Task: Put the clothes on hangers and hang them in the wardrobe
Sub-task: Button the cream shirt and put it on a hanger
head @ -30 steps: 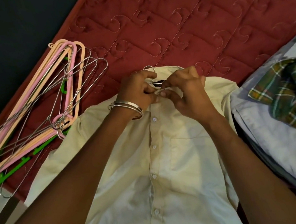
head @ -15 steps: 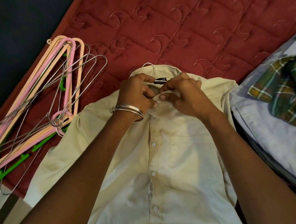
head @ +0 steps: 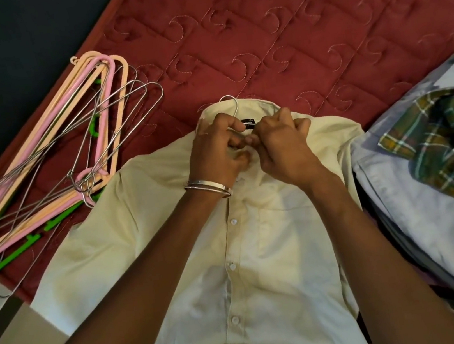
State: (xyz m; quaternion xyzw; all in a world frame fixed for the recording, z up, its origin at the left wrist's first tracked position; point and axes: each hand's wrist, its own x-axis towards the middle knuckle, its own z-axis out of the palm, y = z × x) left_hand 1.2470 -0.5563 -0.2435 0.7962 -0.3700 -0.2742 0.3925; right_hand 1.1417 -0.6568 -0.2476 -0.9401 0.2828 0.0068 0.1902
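So we've got the cream shirt (head: 261,255) laid flat on the red quilted bed (head: 287,30), front up, and we'll use its collar as our reference for everything. Both hands are right at the collar — left hand (head: 217,152) and right hand (head: 281,149) sit knuckle to knuckle, fingers curled in and pinching the fabric at the top of the placket, probably working the top button, though the button itself is hidden under them. The wire hanger (head: 232,106) is already inside the shirt; only its hook pokes out past the collar on the far side from us.

What the next move turns on: the hook lies just beyond the fingertips, straight up the shirt's long axis, which runs from the collar back toward us. The left hand looks a touch nearer to it, so that's our guess for the grab once the collar is closed.

Spare hangers (head: 70,154) lie well off to the left of the collar, and a pile of other clothes (head: 425,165) sits to its right, so plenty is left. No wardrobe in view.
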